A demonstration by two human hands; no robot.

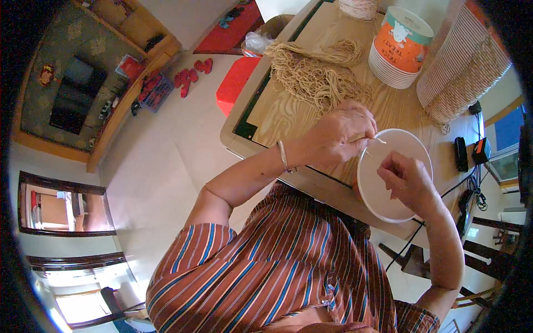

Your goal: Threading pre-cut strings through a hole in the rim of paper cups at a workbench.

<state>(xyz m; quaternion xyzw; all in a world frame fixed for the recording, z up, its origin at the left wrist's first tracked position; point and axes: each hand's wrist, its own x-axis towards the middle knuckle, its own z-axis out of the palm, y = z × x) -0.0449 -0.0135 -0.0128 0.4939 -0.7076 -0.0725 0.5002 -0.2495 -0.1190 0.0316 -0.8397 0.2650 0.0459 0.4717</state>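
A round white paper bucket (397, 145) lies tilted at the table's front edge, its open mouth facing me. My left hand (347, 133) is closed at its rim, pinching a thin pale cord (380, 141) whose short end sticks out over the opening. Inside the mouth, my right hand (410, 180) has its fingers curled together; whatever they hold, if anything, is hidden. Beyond my left hand a loose heap of tan twine (313, 72) spreads over the wooden table (283, 119).
Nested orange and teal buckets (398, 50) stand at the back. A long leaning stack of buckets (461, 64) with cords hanging from it is on the right. Black cables (476, 186) run near the right edge. A red stool (236, 83) stands left of the table.
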